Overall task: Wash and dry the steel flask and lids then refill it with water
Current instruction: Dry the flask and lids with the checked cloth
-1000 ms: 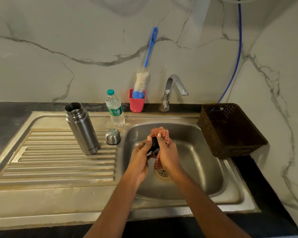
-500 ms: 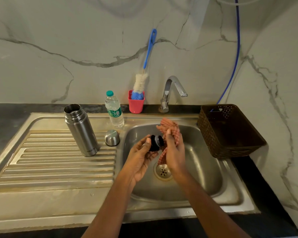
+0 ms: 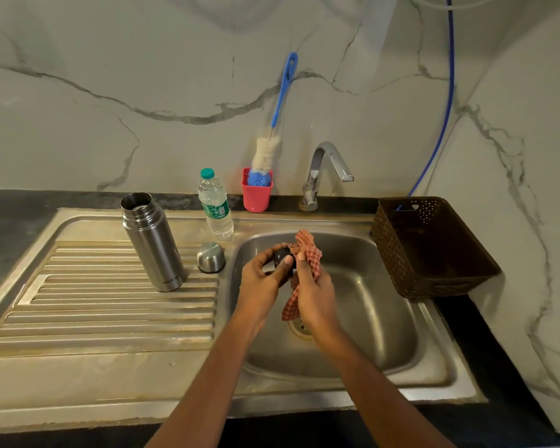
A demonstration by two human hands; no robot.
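Largely hidden between the two hands, a small black inner lid [image 3: 283,255] is held above the sink basin [image 3: 369,302]. Only its rounded dark top is shown. Its underside is covered, so which way it points cannot be told. The left hand [image 3: 262,279] is curled round it, thumb and fingers gripping its sides. A red-checked cloth [image 3: 307,247] is gripped by the right hand [image 3: 314,292] and pressed against the lid's right side. Much of the cloth is covered by that hand: one corner stands up above the fingertips, and the lower end hangs below the palm. The drain [image 3: 299,328] beneath is half hidden by the right wrist. Both forearms are cut off at the lower edge.

Well to the left of the left hand, the steel flask [image 3: 154,244] is stood upright on the ribbed drainboard [image 3: 110,302], its long axis vertical and its open mouth pointed upward. The lettering near its base is too small to be read fully. Between the flask and the left hand, near the flask's base, the steel cap [image 3: 211,257] is set dome up, open side down.

Beyond the cap a plastic water bottle [image 3: 215,205] is stood upright, its green cap on. Beyond the hands a bottle brush [image 3: 265,156] is lodged head down in a red cup [image 3: 257,195], beside the tap [image 3: 324,169]. To the right of the right hand a brown basket [image 3: 392,250] is placed; its inside is too dark to be made out. The lower end of a blue hose [image 3: 446,92] is hidden behind it.
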